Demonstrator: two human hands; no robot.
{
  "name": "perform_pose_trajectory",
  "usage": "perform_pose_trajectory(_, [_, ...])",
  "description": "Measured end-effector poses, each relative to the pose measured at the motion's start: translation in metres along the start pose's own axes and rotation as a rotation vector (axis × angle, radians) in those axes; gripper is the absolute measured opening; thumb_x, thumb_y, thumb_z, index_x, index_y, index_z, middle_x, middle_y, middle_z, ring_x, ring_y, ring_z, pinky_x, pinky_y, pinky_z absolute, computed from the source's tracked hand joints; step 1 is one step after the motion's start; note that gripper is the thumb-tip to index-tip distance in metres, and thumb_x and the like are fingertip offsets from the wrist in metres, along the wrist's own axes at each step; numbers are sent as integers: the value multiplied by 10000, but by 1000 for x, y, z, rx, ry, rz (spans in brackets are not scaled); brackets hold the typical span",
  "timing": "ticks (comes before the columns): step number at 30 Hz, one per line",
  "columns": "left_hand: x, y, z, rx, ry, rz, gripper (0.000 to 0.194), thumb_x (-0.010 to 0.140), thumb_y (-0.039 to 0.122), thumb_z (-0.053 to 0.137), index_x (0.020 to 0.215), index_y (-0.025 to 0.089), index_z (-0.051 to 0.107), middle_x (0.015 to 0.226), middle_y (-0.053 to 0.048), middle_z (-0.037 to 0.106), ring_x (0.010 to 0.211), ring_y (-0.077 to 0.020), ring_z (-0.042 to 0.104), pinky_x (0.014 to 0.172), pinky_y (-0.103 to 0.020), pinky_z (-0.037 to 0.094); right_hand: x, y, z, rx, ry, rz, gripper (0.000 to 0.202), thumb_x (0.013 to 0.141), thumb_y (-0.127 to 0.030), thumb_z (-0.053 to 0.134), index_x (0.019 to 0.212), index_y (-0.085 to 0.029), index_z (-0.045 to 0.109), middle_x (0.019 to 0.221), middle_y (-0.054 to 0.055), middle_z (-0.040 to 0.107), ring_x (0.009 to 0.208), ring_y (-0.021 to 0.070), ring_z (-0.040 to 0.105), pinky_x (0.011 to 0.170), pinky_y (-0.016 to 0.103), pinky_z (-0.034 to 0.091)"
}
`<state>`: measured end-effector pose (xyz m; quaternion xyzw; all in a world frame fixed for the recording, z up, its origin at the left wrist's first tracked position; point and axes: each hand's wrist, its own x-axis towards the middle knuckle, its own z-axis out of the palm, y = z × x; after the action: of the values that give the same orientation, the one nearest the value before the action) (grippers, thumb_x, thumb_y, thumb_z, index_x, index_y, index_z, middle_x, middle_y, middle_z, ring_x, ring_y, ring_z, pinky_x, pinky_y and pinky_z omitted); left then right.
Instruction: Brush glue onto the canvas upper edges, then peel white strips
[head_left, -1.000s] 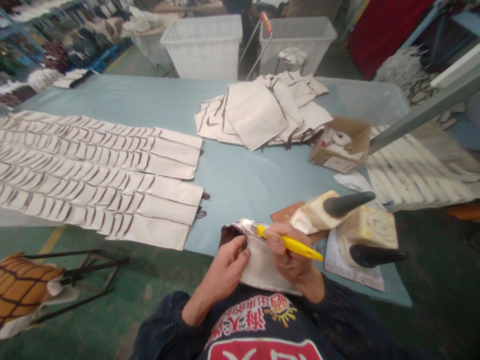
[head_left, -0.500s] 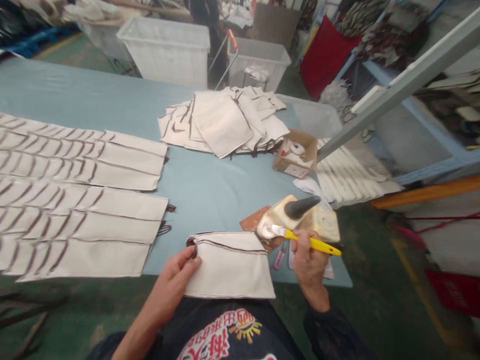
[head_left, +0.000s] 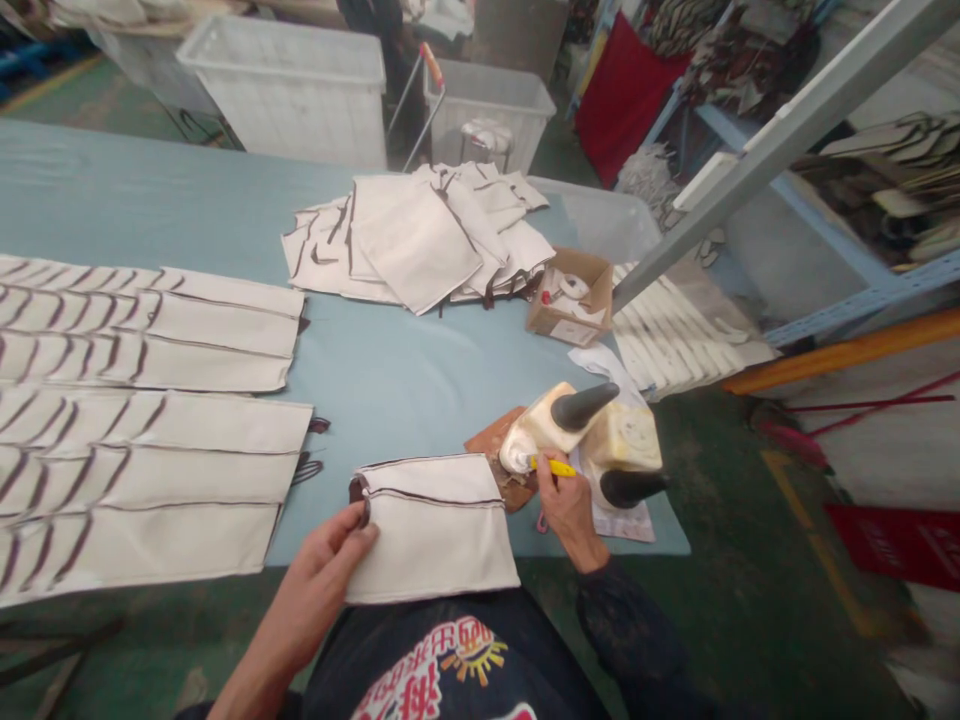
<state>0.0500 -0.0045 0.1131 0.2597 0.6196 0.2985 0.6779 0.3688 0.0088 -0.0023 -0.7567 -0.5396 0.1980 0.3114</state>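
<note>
A cream fabric piece with dark trim (head_left: 439, 545) lies at the table's near edge. My left hand (head_left: 330, 560) pinches its upper left corner, by a dark loop. In my right hand (head_left: 566, 505) is a yellow-handled brush (head_left: 561, 467), its bristles at the mouth of a whitish container (head_left: 529, 440) with a black spout. That container rests on a brown board (head_left: 480, 438). Just right of it stands a second whitish container (head_left: 626, 437), also with a black spout.
Rows of overlapping cream pieces (head_left: 217, 430) cover the left side. Farther back are a heap of cream pieces (head_left: 420, 240) and a cardboard box (head_left: 581, 325). A grey metal post (head_left: 750, 170) slants across the right. White bins (head_left: 292, 100) stand beyond the table.
The brush has moved from level across the container's front to its mouth, and my right hand has come closer to the container. The second container's black spout is now in view. The whole view has shifted.
</note>
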Motion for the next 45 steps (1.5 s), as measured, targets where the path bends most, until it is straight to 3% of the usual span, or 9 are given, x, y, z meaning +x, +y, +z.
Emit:
perform_pose_trajectory(5, [0, 0, 1, -9, -19, 10, 490, 730, 413, 848, 1136, 171, 717, 926, -47, 823, 858, -264, 757, 727, -297, 598, 2, 7, 8, 1, -28, -4, 474, 1001, -542, 414, 968, -170, 705, 690, 59, 694, 606, 224, 652, 597, 308, 446])
perform_pose_trajectory(9, [3, 0, 0, 5, -32, 29, 461, 769, 425, 821, 1143, 174, 725, 942, -45, 822, 817, -231, 746, 757, -288, 596, -4, 3, -1, 70, -3, 29, 459, 1033, -528, 400, 1020, -165, 680, 639, 20, 661, 517, 183, 609, 515, 278, 432])
perform_pose_trajectory(13, [9, -2, 0, 9, -22, 15, 467, 768, 413, 822, 1161, 182, 727, 942, -32, 825, 800, -211, 739, 760, -271, 590, -8, -4, -12, 249, 67, 69, 402, 1024, -518, 457, 939, -167, 635, 629, -4, 623, 474, 148, 579, 456, 249, 426])
perform_pose_trajectory(21, [9, 2, 4, 45, -32, 28, 489, 748, 432, 831, 1149, 171, 729, 936, -42, 826, 811, -223, 742, 767, -280, 591, -18, 9, -9, 347, -84, 151, 424, 989, -569, 536, 1051, -167, 656, 638, -28, 605, 371, 131, 539, 365, 241, 407])
perform_pose_trajectory(24, [8, 2, 4, 52, -41, 32, 489, 740, 446, 833, 1128, 168, 729, 914, -44, 823, 812, -233, 742, 771, -294, 593, -23, 15, -6, 390, -82, 197, 458, 957, -603, 567, 1048, -164, 665, 633, -32, 599, 363, 134, 537, 371, 250, 417])
perform_pose_trajectory(33, [9, -7, 2, 77, -41, 37, 537, 734, 496, 830, 1143, 164, 719, 951, -53, 818, 826, -238, 732, 793, -306, 587, -30, 14, -16, 527, 153, 315, 522, 843, -701, 638, 866, -180, 649, 620, -14, 599, 486, 124, 545, 445, 231, 425])
perform_pose_trajectory(38, [6, -11, 4, 115, -27, 73, 529, 743, 517, 811, 1133, 168, 737, 962, -64, 814, 856, -256, 727, 790, -319, 589, -24, 24, 1, 682, 301, 465, 535, 861, -718, 557, 913, -187, 597, 585, -61, 555, 422, 89, 439, 411, 213, 381])
perform_pose_trajectory(42, [6, -16, 6, 104, -39, 72, 573, 730, 557, 811, 1133, 159, 723, 995, -68, 807, 895, -261, 724, 822, -325, 578, -30, 30, 15, 762, 346, 570, 567, 803, -724, 589, 927, -172, 593, 543, -60, 569, 396, 98, 459, 389, 213, 387])
perform_pose_trajectory(45, [6, -18, 6, 89, -58, 68, 608, 713, 583, 813, 1123, 147, 706, 1038, -84, 797, 935, -273, 717, 824, -328, 562, -38, 30, 12, 771, 406, 594, 556, 771, -699, 639, 921, -166, 602, 532, -64, 578, 399, 94, 472, 390, 201, 395])
